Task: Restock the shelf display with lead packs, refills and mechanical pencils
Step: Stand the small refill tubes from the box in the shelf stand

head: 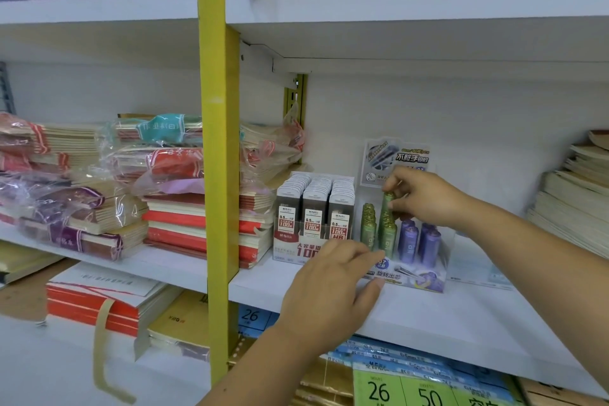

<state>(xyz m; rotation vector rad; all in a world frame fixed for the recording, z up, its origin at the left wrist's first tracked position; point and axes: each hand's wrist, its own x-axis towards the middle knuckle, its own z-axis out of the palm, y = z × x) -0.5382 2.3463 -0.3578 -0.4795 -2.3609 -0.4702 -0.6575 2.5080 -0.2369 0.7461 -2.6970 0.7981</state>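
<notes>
On the white shelf (445, 316) stands a clear display box (425, 277) with rows of green lead tubes (369, 227) and purple lead tubes (428, 244). My right hand (425, 198) pinches one green tube (388, 199) by its top, raised above the second green row. My left hand (333, 287) rests with straight fingers against the front left corner of the display box. To the left stands a box of grey 0.5 HB lead packs (313, 208) in three full rows.
Stacks of wrapped red and purple notebooks (99, 188) fill the shelf to the left of the yellow upright (219, 175). More notebooks (573, 194) are piled at the right. Blue and green packs (412, 382) lie on the shelf below. A shelf board hangs overhead.
</notes>
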